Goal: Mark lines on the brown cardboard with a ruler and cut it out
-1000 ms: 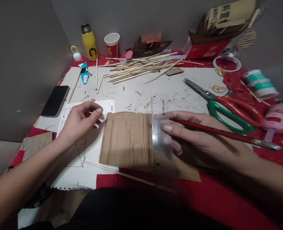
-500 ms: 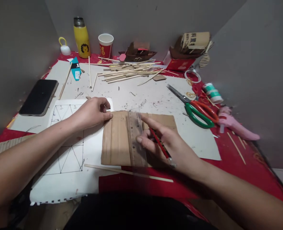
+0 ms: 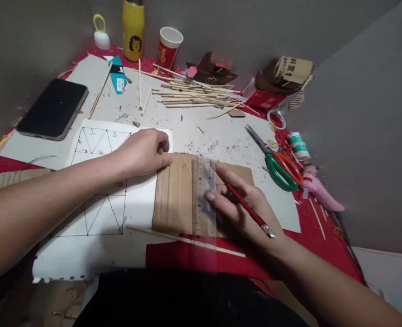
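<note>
A brown cardboard piece (image 3: 175, 195) lies flat on the table in front of me. A clear plastic ruler (image 3: 205, 200) stands across it, running near to far. My right hand (image 3: 241, 206) presses on the ruler with its fingertips and holds a red pencil (image 3: 250, 210) between the fingers. My left hand (image 3: 142, 152) is curled, its fingers resting on the cardboard's far left corner. Under my left forearm lies a white sheet with a drawn triangle grid (image 3: 98, 181). A thin wooden stick (image 3: 183, 240) lies along the cardboard's near edge.
Green and orange scissors (image 3: 275, 161), a pink glue gun (image 3: 320, 190) and a tape roll (image 3: 298, 143) lie at the right. A pile of wooden sticks (image 3: 194, 95) is at the back, with a yellow bottle (image 3: 133, 29), a paper cup (image 3: 168, 45) and a black phone (image 3: 52, 109) at left.
My right hand has slid the ruler leftward over the cardboard. My left hand has moved right from the drawn sheet onto the cardboard's corner. The view has shifted.
</note>
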`<control>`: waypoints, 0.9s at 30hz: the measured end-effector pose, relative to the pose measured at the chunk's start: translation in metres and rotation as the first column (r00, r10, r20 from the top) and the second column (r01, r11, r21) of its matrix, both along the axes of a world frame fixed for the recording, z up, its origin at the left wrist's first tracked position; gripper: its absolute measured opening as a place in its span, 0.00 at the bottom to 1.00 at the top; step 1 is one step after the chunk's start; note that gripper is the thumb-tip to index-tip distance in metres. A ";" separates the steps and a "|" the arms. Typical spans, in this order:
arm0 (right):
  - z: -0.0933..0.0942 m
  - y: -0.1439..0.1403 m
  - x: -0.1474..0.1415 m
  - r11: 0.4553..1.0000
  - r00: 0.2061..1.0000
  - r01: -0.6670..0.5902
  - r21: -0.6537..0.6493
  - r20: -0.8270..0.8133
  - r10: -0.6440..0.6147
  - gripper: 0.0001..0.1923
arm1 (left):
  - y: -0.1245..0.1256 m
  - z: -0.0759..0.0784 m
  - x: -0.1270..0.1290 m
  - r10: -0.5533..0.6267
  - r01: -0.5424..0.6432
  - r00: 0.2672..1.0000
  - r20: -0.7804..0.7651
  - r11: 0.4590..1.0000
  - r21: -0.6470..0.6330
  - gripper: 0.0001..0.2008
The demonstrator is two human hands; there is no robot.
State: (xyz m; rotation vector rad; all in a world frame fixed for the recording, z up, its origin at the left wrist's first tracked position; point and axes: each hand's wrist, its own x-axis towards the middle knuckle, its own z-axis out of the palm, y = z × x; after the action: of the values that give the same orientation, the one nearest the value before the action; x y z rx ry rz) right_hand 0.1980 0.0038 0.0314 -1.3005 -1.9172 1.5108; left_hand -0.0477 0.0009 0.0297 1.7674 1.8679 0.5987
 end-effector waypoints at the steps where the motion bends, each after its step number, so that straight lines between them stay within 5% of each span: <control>1: -0.001 0.000 0.001 1.000 1.000 -0.003 0.006 0.004 0.003 0.38 | 0.000 0.000 0.000 0.001 -0.001 1.000 -0.010 1.000 -0.009 0.04; 27: -0.008 -0.010 -0.008 0.998 1.000 0.028 0.052 0.011 -0.029 0.41 | 0.000 -0.005 -0.001 0.000 -0.001 0.997 0.075 1.000 0.023 0.05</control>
State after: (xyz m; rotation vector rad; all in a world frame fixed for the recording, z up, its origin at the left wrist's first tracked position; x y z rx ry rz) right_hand 0.1900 -0.0064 0.0239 -1.3111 -1.9239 1.4334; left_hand -0.0484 0.0010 0.0242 1.7348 1.8174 0.6806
